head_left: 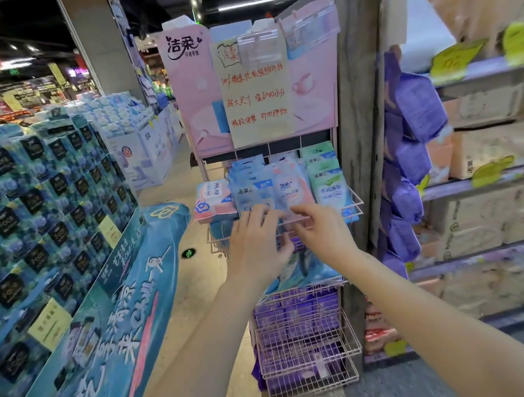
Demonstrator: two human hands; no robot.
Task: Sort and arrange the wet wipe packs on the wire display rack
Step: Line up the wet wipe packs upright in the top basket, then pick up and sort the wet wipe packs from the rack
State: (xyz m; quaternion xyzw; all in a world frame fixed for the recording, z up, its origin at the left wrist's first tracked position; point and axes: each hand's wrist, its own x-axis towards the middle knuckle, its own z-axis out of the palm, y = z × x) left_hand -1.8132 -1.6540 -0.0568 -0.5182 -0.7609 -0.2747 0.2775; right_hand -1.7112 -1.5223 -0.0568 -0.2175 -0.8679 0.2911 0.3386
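Left hand: fingers spread, pressed flat on the front blue pack. Right hand: thumb and forefinger pinch one pink pack at its lower edge. Both packs stand at frame centre in the wire rack top basket — three green packs to their right, one flat pack to their left.

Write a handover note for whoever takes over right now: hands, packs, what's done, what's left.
Left hand: fingertips on the front blue pack in the top basket; grip unclear through blur.
Right hand: at the lower edge of the pink pack beside it; grip also unclear.
Green packs stand in a row at the basket's right end. A pink-and-white pack lies sideways at the left end.
Done: the green row looks tidy.
Left: square up the overlapping blue and pink packs, then probably the sideways one.
Lower baskets hold purple packs.
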